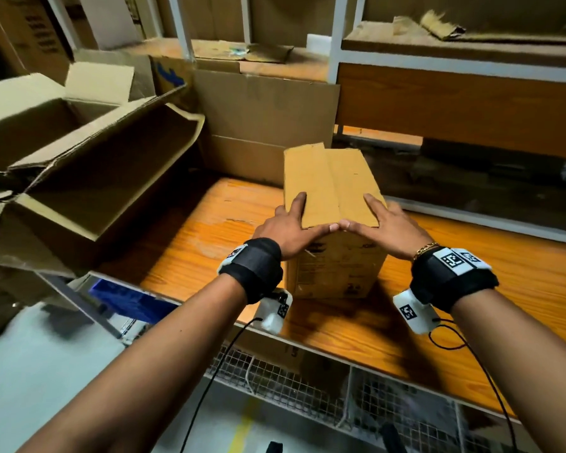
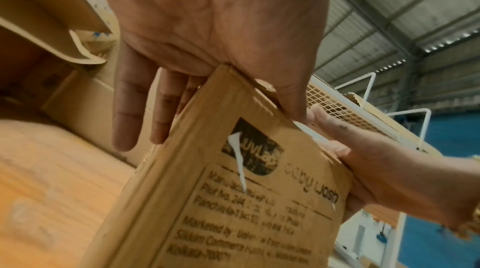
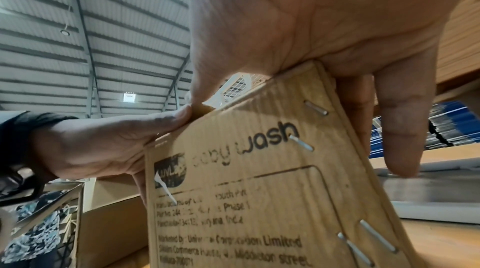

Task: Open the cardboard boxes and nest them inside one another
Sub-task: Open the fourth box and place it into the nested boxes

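A small closed cardboard box [image 1: 327,178] printed "baby wash" [image 3: 259,200] stands upright on the orange wooden table [image 1: 209,250]. Its two top flaps meet at a centre seam. My left hand [image 1: 288,223] straddles the near left top corner, forefinger flat on the lid and thumb along the front top edge. In the left wrist view the other fingers [image 2: 127,108] hang straight down the box's left side [image 2: 233,200]. My right hand [image 1: 389,227] mirrors it on the near right corner, fingers [image 3: 400,129] straight down the side. The two thumb tips nearly meet.
Two large open cardboard boxes [image 1: 95,178] lie to the left, one [image 1: 30,125] behind the other. Flat cardboard [image 1: 265,119] leans behind the small box. A white-framed shelf rack [image 1: 455,103] stands at the right. Wire mesh [image 1: 291,387] runs below the table's front edge.
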